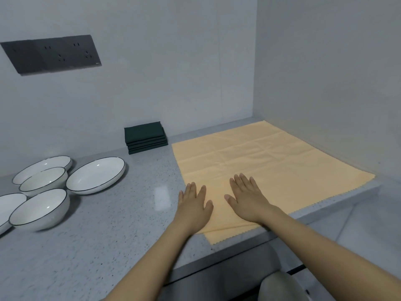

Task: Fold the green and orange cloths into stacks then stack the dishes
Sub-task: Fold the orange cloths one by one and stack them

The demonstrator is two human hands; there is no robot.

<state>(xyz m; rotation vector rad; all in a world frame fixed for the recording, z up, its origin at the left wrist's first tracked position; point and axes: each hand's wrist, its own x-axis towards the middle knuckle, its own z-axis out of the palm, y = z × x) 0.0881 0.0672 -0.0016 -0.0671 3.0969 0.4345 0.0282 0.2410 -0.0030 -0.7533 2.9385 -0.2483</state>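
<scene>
An orange cloth (271, 161) lies spread flat on the grey counter (121, 218), reaching into the right corner. My left hand (194, 205) presses flat on its near left corner, fingers straight. My right hand (247, 198) lies flat on the cloth just beside it. A stack of folded dark green cloths (145, 136) sits against the back wall. White dishes with dark rims stand at the left: a wide shallow plate (96, 174), another plate (43, 167) behind, and two bowls (43, 181) (41, 209).
Another white dish (8, 205) is cut off by the left edge. A dark socket panel (52, 54) is on the back wall. A side wall bounds the counter at the right. The counter's front edge runs just below the cloth.
</scene>
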